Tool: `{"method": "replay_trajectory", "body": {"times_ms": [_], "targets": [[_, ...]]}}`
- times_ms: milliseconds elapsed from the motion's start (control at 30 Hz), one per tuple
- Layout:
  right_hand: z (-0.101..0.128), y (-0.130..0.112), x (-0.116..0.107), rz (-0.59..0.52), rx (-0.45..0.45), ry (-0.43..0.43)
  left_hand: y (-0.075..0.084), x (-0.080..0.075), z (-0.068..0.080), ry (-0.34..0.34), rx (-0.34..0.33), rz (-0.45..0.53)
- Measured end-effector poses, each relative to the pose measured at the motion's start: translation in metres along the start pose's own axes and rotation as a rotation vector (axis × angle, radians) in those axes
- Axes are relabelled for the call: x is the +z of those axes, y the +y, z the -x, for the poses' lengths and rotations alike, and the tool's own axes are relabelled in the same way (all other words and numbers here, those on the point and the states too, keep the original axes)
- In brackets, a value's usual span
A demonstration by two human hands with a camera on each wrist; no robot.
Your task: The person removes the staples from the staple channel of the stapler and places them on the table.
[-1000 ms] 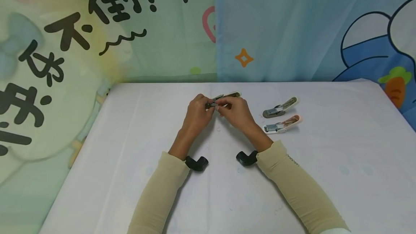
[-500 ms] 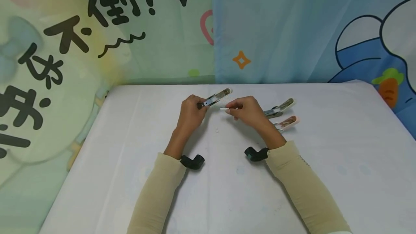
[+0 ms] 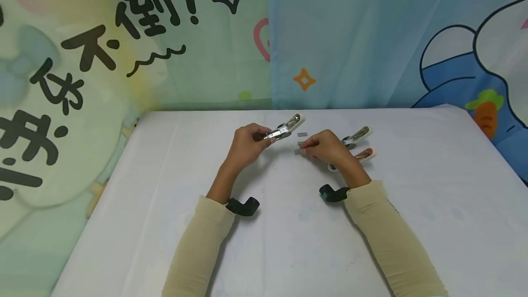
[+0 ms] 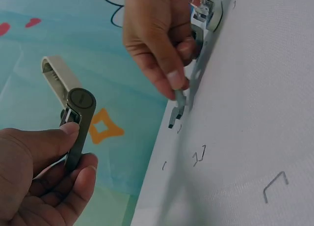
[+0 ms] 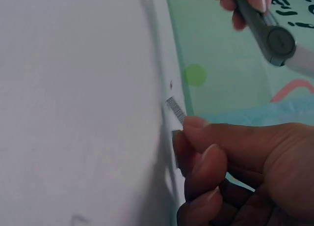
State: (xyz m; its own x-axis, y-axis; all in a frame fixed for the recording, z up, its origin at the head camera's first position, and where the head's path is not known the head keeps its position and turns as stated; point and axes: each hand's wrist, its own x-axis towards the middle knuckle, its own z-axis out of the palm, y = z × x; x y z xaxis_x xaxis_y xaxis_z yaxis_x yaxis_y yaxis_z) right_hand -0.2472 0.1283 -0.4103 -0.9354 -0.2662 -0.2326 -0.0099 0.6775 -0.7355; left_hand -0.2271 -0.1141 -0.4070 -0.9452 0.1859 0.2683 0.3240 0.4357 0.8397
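Observation:
My left hand (image 3: 257,135) grips a small grey and cream stapler (image 3: 284,129) by its rear end, held a little above the white table (image 3: 165,173); the stapler's head points up and to the right. In the left wrist view the thumb and curled fingers of my left hand (image 4: 44,182) wrap the stapler (image 4: 73,113). My right hand (image 3: 307,148) is low on the table, to the right of the stapler, and pinches a short strip of staples (image 3: 298,151) whose end touches the cloth (image 4: 177,108). A second staple strip (image 3: 302,134) lies just beyond it (image 5: 175,109).
Two more small staplers lie just right of my right hand, a grey one (image 3: 356,135) and a pink one (image 3: 365,155). Loose bent staples (image 4: 198,155) are scattered on the cloth. Printed curtains (image 3: 264,35) hang behind the table's far edge.
My hands, joined at the stapler a second ago, have parted. The right hand moved right and down to the table with the staple strip; the left kept the stapler, its head tilting higher.

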Motion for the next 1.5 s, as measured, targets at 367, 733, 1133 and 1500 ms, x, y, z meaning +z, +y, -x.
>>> {"method": "replay_trajectory", "body": {"times_ms": [367,733,1133,1500], "targets": [[0.000,0.008,-0.008,0.063,0.015,0.023,0.005,0.001,-0.002,-0.010,0.020,-0.002],[0.015,-0.002,-0.029,-0.084,-0.176,0.154,0.008,0.007,-0.001,-0.053,0.005,-0.027],[0.045,-0.016,-0.054,-0.031,-0.362,0.102,0.015,0.022,0.005,-0.102,0.025,-0.035],[0.071,-0.001,-0.068,0.100,-0.261,0.018,0.030,0.046,0.011,-0.265,0.076,-0.078]]}}
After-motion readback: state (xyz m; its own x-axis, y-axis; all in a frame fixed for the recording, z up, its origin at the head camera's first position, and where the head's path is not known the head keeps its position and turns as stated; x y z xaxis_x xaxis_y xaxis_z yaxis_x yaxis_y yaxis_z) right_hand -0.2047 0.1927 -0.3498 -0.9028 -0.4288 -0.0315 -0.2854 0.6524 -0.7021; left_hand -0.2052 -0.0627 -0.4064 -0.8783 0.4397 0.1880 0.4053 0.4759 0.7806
